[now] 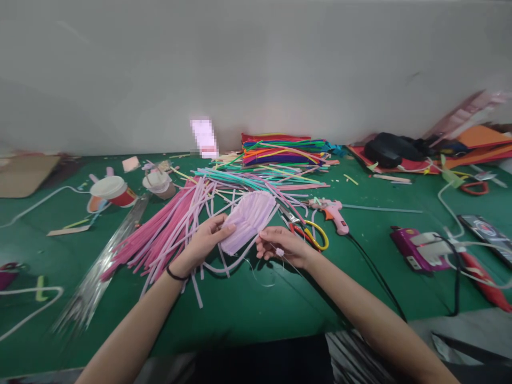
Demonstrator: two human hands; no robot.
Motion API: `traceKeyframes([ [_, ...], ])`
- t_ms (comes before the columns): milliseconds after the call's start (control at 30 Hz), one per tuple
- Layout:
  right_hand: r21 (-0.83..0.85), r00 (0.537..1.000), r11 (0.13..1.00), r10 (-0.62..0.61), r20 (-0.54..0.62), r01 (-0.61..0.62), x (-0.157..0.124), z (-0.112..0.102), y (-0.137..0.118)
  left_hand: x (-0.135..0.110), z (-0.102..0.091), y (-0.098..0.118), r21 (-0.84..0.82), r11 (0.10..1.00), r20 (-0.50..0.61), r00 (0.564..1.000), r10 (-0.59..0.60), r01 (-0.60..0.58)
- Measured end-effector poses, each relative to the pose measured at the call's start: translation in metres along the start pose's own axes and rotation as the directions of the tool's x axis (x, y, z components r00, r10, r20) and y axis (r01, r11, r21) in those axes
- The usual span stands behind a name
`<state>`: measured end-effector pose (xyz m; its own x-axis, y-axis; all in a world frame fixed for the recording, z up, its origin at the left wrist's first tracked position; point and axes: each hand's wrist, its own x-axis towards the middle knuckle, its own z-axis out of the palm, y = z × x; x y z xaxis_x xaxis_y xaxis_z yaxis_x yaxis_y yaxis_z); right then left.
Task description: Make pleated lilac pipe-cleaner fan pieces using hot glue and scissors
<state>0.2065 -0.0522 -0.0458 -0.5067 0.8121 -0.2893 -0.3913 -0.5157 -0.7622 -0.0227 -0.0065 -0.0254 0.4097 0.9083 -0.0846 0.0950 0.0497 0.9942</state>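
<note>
My left hand grips the left edge of a lilac panel that looks made of pipe cleaners laid side by side, thumb on top. At the panel's right edge, the fingertips of my right hand are closed on a lilac pipe cleaner that curves below the panel. A small lilac tuft and a thin clear strand hang by my right fingers. Loose pink pipe cleaners lie beside my left hand. Scissors with red and yellow handles lie just beyond my right hand.
A pink glue gun with a black cord lies to the right. Multicoloured pipe cleaners are piled at the back. Two cups and silver wires are on the left. A purple power adapter and a phone sit far right.
</note>
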Motion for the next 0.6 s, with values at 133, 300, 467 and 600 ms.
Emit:
traceKeyframes([
  [133, -0.068, 1.000, 0.998, -0.010, -0.002, 0.010, -0.001, 0.001, 0.001, 0.000, -0.008, 0.001, 0.090, 0.996, 0.142, 0.990, -0.017, 0.005],
  [300, -0.190, 0.999, 0.982, -0.004, 0.043, 0.012, 0.000, 0.012, 0.008, 0.002, -0.016, -0.003, 0.218, 0.975, 0.024, 0.999, 0.048, -0.052],
  [467, -0.325, 0.995, 0.943, -0.050, 0.083, 0.075, 0.002, 0.019, 0.016, 0.002, -0.009, 0.000, 0.238, 0.969, 0.090, 0.995, 0.045, -0.066],
  [600, -0.400, 0.997, 0.913, -0.074, 0.031, 0.080, 0.001, 0.021, 0.017, -0.001, 0.002, 0.006, 0.259, 0.966, 0.157, 0.986, -0.065, 0.022],
])
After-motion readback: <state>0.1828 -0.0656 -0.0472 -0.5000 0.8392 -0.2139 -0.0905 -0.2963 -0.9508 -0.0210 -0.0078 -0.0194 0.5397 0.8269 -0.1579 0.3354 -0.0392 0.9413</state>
